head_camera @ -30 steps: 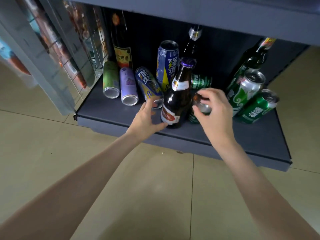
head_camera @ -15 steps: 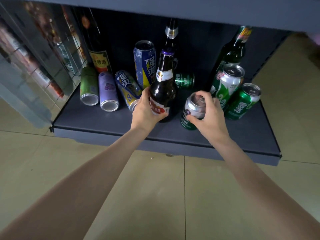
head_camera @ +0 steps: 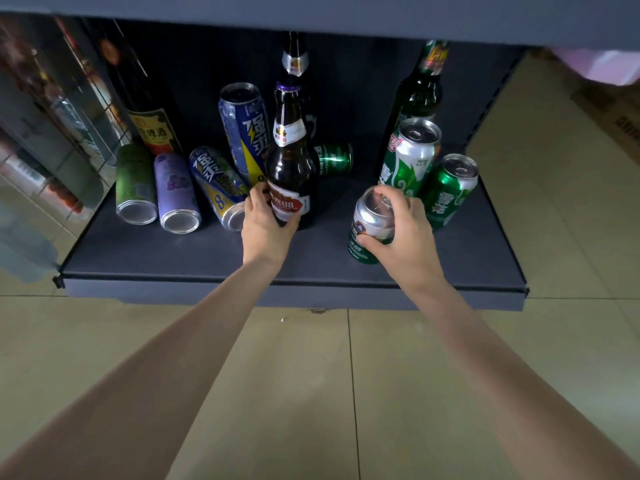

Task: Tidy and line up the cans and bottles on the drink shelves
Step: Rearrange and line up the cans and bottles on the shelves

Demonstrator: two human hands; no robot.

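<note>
On the dark bottom shelf, my left hand grips the base of an upright brown beer bottle. My right hand holds a small green and silver can upright near the shelf front. Two tall green cans stand just behind that hand. A green can, a purple can and a blue-yellow can lie on their sides at the left. Another blue-yellow can stands upright behind them.
Dark bottles stand at the back: one with a yellow label, one with a silver neck and a green one. A small green can lies on its side behind the brown bottle. An upper shelf overhangs. Tiled floor lies below.
My left hand closed round the brown bottle's base. My right hand stood the small green can upright and drew it right and toward the shelf front. The view shifted right.
</note>
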